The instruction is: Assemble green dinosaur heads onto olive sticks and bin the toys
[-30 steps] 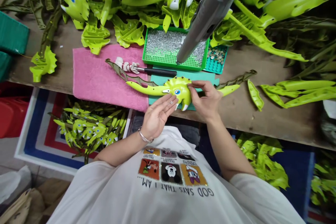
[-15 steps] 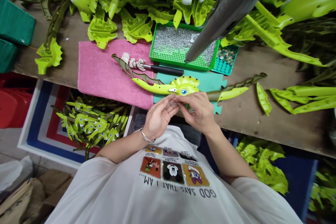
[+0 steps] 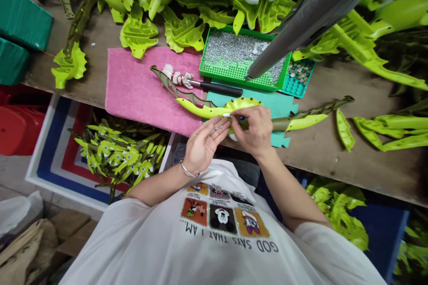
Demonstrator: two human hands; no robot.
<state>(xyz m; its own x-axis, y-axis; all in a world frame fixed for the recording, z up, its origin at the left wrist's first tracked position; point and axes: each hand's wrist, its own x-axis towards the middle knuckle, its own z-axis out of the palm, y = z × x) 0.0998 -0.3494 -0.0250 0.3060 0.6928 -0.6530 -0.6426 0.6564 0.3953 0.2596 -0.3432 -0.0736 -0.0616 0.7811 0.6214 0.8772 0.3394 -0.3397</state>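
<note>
In front of me lies a yellow-green plastic dinosaur toy (image 3: 192,107) with a crested head, a blue eye and dark olive wing pieces. My left hand (image 3: 203,142) is palm up at its near edge, fingers stretched out, with a few small silver screws (image 3: 218,128) lying loose on the fingers. My right hand (image 3: 253,129) is over the toy's head, covering part of its face. Its thumb and forefinger are pinched together by the white horn tip; what they hold is too small to make out.
Behind the toy are a green tray (image 3: 244,82) of screws, a teal tray (image 3: 297,75) of small round metal parts and a black-handled screwdriver (image 3: 222,88). A pink towel (image 3: 133,84) lies left. A grey powered-driver-like tool (image 3: 301,22) hangs overhead. Toy parts (image 3: 140,35) crowd the back.
My right hand has moved away from my left fingers, up onto the toy's head. The screws on my left fingers now show more plainly. The whole view has shifted slightly.
</note>
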